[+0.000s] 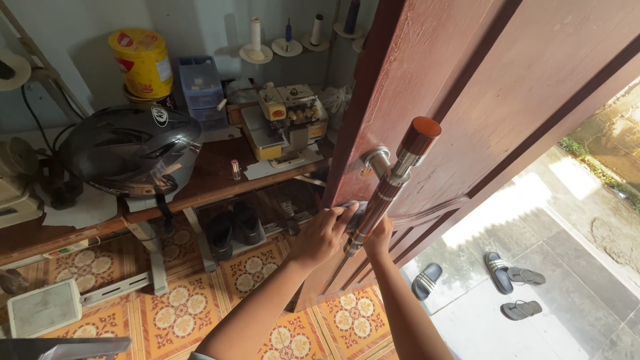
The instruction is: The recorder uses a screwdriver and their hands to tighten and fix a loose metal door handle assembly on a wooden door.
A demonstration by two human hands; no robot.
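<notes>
A reddish-brown wooden door (480, 87) stands ajar in front of me. It carries a long pull handle (393, 180) of steel and wood, with a brown cap at its top. My left hand (323, 235) reaches to the door's edge, its fingers curled over a grey metal part (353, 212) there. My right hand (380, 237) is on the door's face just behind the lower end of the bar, with its fingers closed around the bar's lower mount. Both forearms come up from the bottom of the view.
Left of the door, a wooden table (213, 180) holds a dark helmet (130, 150), a sewing machine (283, 120), a yellow tin (141, 63) and thread cones. Shoes (233, 230) sit beneath it on the patterned tile floor. Outside, several sandals (497, 270) lie on grey paving.
</notes>
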